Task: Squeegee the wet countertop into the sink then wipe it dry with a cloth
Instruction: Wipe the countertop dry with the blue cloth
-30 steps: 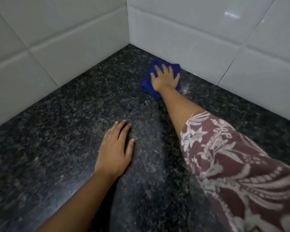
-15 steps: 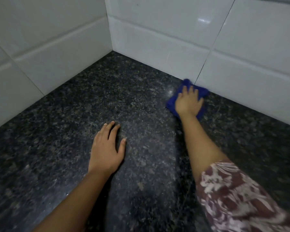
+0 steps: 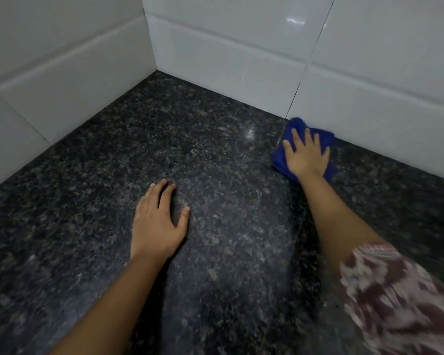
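A folded blue cloth (image 3: 280, 157) lies on the dark speckled granite countertop (image 3: 215, 155), close against the foot of the white tiled back wall. My right hand (image 3: 306, 156) presses flat on top of the cloth, fingers spread, and covers most of it. My left hand (image 3: 159, 221) rests palm down on the bare counter, nearer to me and left of the cloth, holding nothing. No sink and no squeegee are in view.
White tiled walls (image 3: 241, 60) meet in a corner at the back, with another tiled wall (image 3: 49, 73) along the left. My patterned maroon and white sleeve (image 3: 400, 298) fills the lower right.
My right hand has slid the blue cloth to the right along the foot of the back wall, away from the corner. The left hand has stayed planted on the counter.
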